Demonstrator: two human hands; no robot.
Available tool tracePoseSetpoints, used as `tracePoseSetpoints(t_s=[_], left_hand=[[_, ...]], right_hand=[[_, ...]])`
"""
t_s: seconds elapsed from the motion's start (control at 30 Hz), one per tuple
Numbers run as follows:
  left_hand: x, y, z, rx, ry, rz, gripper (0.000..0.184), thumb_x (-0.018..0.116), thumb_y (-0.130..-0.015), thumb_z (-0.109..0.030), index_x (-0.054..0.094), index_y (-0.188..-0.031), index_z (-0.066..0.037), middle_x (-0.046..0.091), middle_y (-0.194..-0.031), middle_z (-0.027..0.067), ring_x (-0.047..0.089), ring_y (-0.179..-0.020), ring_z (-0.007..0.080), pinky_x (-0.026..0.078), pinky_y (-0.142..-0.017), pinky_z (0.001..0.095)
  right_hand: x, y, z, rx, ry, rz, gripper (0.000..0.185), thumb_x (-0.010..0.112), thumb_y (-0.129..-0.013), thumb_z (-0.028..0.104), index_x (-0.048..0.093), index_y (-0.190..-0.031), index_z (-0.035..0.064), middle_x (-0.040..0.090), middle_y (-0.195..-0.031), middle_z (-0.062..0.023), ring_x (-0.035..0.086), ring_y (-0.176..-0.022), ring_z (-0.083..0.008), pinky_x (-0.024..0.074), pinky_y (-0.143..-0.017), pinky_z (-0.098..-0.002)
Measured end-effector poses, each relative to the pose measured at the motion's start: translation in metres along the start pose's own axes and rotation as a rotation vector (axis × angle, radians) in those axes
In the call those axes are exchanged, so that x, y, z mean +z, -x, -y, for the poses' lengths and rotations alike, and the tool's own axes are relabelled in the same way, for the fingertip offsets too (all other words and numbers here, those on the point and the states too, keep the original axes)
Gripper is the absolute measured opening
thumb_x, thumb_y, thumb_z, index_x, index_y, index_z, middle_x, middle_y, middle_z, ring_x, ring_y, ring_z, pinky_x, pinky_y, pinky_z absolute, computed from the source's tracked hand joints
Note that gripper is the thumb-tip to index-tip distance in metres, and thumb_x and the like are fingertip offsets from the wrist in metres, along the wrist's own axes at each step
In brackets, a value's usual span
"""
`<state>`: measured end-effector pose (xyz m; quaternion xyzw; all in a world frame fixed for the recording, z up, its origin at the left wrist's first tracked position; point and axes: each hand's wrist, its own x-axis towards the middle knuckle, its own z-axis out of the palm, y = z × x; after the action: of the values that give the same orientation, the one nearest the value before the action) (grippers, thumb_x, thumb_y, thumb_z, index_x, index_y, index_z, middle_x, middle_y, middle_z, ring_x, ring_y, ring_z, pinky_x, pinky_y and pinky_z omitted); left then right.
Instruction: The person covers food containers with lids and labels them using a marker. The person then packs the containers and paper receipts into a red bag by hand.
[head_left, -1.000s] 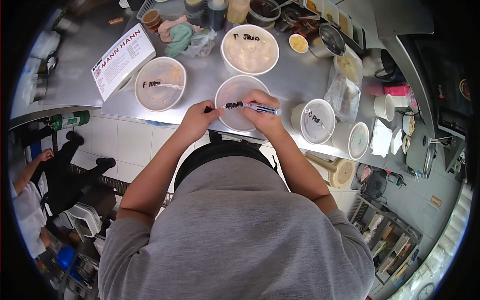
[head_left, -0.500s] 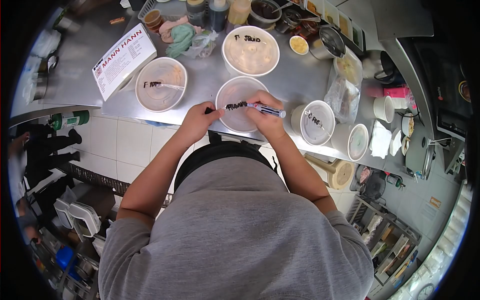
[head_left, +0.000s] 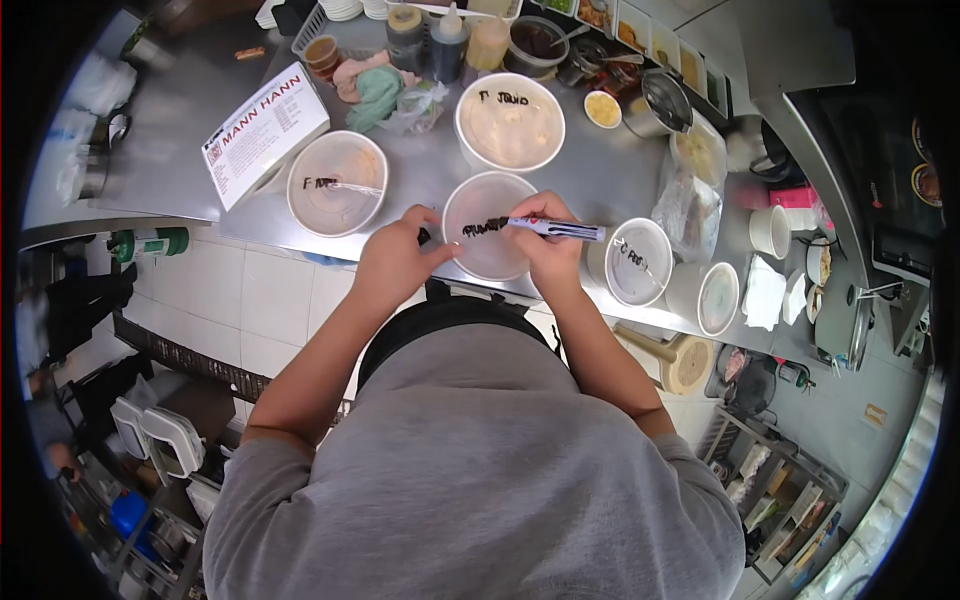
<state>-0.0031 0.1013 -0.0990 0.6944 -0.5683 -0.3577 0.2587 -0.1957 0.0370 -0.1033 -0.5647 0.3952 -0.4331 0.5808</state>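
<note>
My right hand [head_left: 548, 240] grips a marker [head_left: 560, 229] over the lid of a round white container [head_left: 488, 255] at the counter's front edge. Black writing runs across that lid. At the container's left side is my left hand [head_left: 405, 255], thumb at the rim and a small black object, likely the marker's cap, by its fingers. Behind stands a larger lidded container [head_left: 510, 125] with black writing. Another written lid tops the container [head_left: 338, 205] to the left. On the right are a lidded tub [head_left: 638, 270] with writing and a second tub [head_left: 716, 300].
A white box [head_left: 262, 125] with red lettering leans at the left. Cloths [head_left: 377, 92], sauce bottles [head_left: 448, 45] and a small yellow-filled cup [head_left: 602, 109] sit at the back. Plastic bags [head_left: 690, 200] lie right. Part of another person [head_left: 62, 460] shows at far left.
The view has shifted, so the counter items appear lower. My left thumb and fingers have spread apart somewhat. The marker lies more level in my right hand. The person at far left has moved.
</note>
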Motion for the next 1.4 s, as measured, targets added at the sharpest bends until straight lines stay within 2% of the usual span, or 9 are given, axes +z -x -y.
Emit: tracePoseSetpoints(t_s=[0.13,0.2,0.5,0.63,0.77,0.83,0.9,1.13,1.4], left_hand=[[-0.003,0.001,-0.019,0.181,0.13,0.018,0.054,0.072,-0.072,-0.015,0.05,-0.121,-0.011,0.061,-0.071,0.0135,0.062,-0.064,0.0248,0.048,-0.06,0.0334],[-0.005,0.0,-0.025,0.199,0.267,0.091,0.059,0.065,-0.073,0.0,0.046,-0.127,-0.014,0.066,-0.078,0.013,0.065,-0.072,0.0166,0.049,-0.065,0.0289],[-0.02,-0.014,-0.04,0.316,0.361,0.163,0.07,0.063,-0.071,0.003,0.04,-0.134,-0.014,0.067,-0.088,0.0124,0.065,-0.074,0.0181,0.049,-0.072,0.0265],[-0.034,-0.029,-0.055,0.324,0.344,0.205,0.078,0.069,-0.07,-0.003,0.033,-0.139,-0.013,0.062,-0.104,0.0127,0.06,-0.093,0.0205,0.046,-0.08,0.0298],[-0.053,-0.048,-0.069,0.491,0.182,0.054,0.077,0.071,-0.071,-0.01,0.034,-0.139,-0.009,0.053,-0.117,0.0115,0.05,-0.105,0.0218,0.04,-0.088,0.0337],[-0.058,-0.055,-0.066,0.505,0.168,0.006,0.067,0.071,-0.07,-0.011,0.044,-0.132,-0.009,0.055,-0.113,0.012,0.053,-0.098,0.023,0.043,-0.084,0.0349],[-0.054,-0.053,-0.063,0.471,0.212,0.021,0.055,0.067,-0.073,-0.006,0.051,-0.126,-0.007,0.058,-0.106,0.0103,0.054,-0.094,0.0204,0.043,-0.081,0.0313],[-0.013,-0.043,-0.083,0.407,0.264,0.227,0.04,0.063,-0.077,-0.002,0.058,-0.117,-0.005,0.062,-0.096,0.0087,0.056,-0.088,0.0165,0.044,-0.079,0.0286],[0.05,-0.022,-0.148,0.457,0.188,0.372,0.034,0.062,-0.081,-0.005,0.059,-0.115,-0.006,0.063,-0.091,0.0082,0.058,-0.082,0.0162,0.046,-0.079,0.0282]], right_hand=[[0.018,0.002,0.032,0.084,-0.071,0.224,0.019,0.07,-0.072,0.002,0.055,-0.082,0.0054,0.058,-0.078,-0.0008,0.053,-0.07,-0.0077,0.0431,-0.063,-0.0227],[0.019,0.0,0.037,0.015,0.162,0.288,0.022,0.075,-0.071,0.006,0.057,-0.083,0.0075,0.058,-0.077,-0.0004,0.053,-0.068,-0.0077,0.043,-0.061,-0.0232],[0.029,-0.008,0.047,0.001,0.122,0.357,0.02,0.076,-0.072,0.008,0.059,-0.082,0.0057,0.06,-0.078,-0.002,0.055,-0.07,-0.0085,0.0442,-0.062,-0.0242],[0.022,-0.014,0.047,-0.057,0.091,0.28,0.02,0.074,-0.074,0.007,0.057,-0.085,0.0057,0.06,-0.084,-0.0027,0.053,-0.073,-0.0076,0.0431,-0.064,-0.0232],[-0.018,-0.014,0.047,-0.211,0.046,-0.121,0.02,0.067,-0.079,0.003,0.052,-0.093,0.0057,0.058,-0.093,-0.0015,0.05,-0.075,-0.0065,0.0413,-0.066,-0.0219],[-0.044,-0.004,0.045,-0.081,0.059,-0.226,0.018,0.065,-0.08,0.003,0.052,-0.093,0.0054,0.057,-0.091,-0.0014,0.05,-0.077,-0.0065,0.0414,-0.067,-0.0219],[-0.066,0.014,0.052,0.042,0.14,-0.298,0.016,0.062,-0.081,0.002,0.052,-0.093,0.0049,0.057,-0.091,-0.0017,0.05,-0.078,-0.007,0.0418,-0.068,-0.0223],[-0.127,0.067,0.061,-0.101,0.326,-0.519,0.016,0.062,-0.08,0.0,0.052,-0.092,0.0034,0.058,-0.095,-0.0055,0.053,-0.082,-0.0111,0.0435,-0.072,-0.0246],[-0.266,0.125,0.055,0.018,0.727,-1.179,0.018,0.06,-0.087,0.017,0.058,-0.082,-0.0001,0.052,-0.061,-0.0021,0.049,-0.056,-0.009,0.0402,-0.052,-0.0245]])
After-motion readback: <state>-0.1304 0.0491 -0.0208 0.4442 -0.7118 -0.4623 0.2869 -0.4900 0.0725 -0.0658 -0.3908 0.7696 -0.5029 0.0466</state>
